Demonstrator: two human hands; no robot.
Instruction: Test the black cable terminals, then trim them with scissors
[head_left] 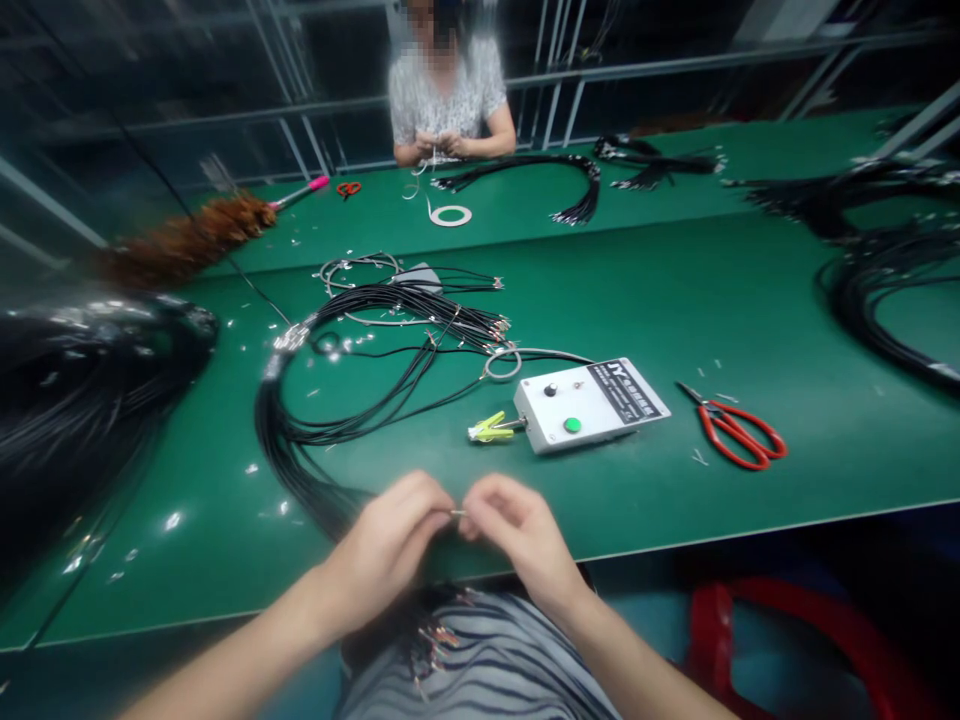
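My left hand [401, 525] and my right hand [510, 520] meet at the table's near edge, fingers pinched. Between their fingertips shows a short, thin cable end [458, 513], too small to make out fully. A bundle of black cables [281, 430] curves across the green table and runs down behind my left hand. More cable ends with coloured wires [439, 640] hang over my striped lap. Just beyond my hands lies a white control box [574, 405] with a green button, a black knob and a yellow clip [491, 428] at its left side.
Red-handled scissors [739, 430] lie right of the box. A large black cable pile [82, 400] fills the left side, with more cable coils [885, 300] at right. Across the table a person [450, 100] handles white tape near a tape roll [451, 216]. A brown duster [202, 235] lies far left.
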